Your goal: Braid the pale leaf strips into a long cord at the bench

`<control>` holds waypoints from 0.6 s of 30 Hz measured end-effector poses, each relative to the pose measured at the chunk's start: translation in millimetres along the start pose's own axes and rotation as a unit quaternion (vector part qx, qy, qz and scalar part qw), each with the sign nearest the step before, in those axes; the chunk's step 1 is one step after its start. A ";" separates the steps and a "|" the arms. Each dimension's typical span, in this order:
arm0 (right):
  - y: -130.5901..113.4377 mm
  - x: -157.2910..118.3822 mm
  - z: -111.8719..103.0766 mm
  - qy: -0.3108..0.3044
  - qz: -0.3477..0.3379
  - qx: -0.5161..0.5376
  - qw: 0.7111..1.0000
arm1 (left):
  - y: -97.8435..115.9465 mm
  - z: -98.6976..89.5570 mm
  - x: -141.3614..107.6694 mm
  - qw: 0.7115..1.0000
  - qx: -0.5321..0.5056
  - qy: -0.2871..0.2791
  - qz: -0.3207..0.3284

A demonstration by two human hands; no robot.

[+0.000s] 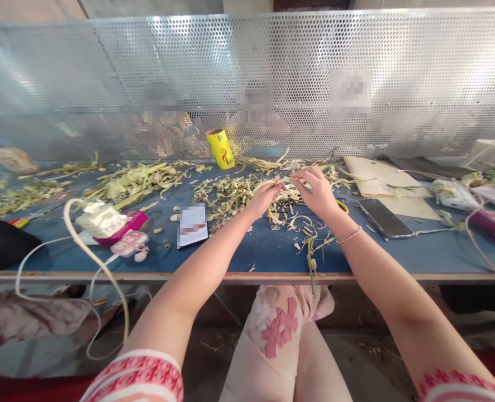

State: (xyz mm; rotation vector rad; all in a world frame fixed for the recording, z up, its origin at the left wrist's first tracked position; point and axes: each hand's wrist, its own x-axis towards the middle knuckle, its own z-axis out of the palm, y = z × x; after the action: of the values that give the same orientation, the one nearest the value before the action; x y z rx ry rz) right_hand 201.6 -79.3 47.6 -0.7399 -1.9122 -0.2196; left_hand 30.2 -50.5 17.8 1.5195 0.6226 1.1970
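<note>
Over a heap of pale green plant scraps (226, 198), both of my hands meet near the middle of the blue table. My left hand (266, 199) pinches a pale plant strip (287, 180) between thumb and fingers. At the other end of that strip is my right hand (318, 192), its fingertips closed on it. Just below the hands lie curled peelings (287, 215). A longer stringy stalk (310, 257) hangs over the table's front edge. The exact kind of plant cannot be made out.
A perforated metal screen (298, 67) rises behind the blue table (239, 259). On the table are a yellow cardboard tube (221, 149), a dark phone (385, 218), a lit phone (193, 224), a power strip with cable (105, 223), cardboard (390, 184) and a stalk pile (134, 181).
</note>
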 end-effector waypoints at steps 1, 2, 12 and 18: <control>0.2 0.2 -0.3 0.001 0.004 0.005 1.000 | 0.4 0.0 -0.1 1.000 0.001 -0.001 0.000; 0.2 0.3 -0.7 0.004 0.009 0.012 1.000 | 1.2 0.1 -0.2 1.000 0.004 -0.003 0.001; -5.9 -1.6 -8.1 -0.065 -0.063 0.078 0.993 | 13.5 4.4 -3.7 0.999 0.037 -0.016 -0.007; -4.8 -0.8 -8.7 -0.068 -0.095 0.096 0.989 | 8.9 2.8 -3.2 0.998 0.051 -0.022 -0.017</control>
State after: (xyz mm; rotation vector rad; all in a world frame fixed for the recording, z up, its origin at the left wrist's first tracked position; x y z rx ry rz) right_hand 205.6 -87.5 51.6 -0.4551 -2.1007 -0.1023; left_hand 29.9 -57.1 25.1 1.6106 0.6875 1.1177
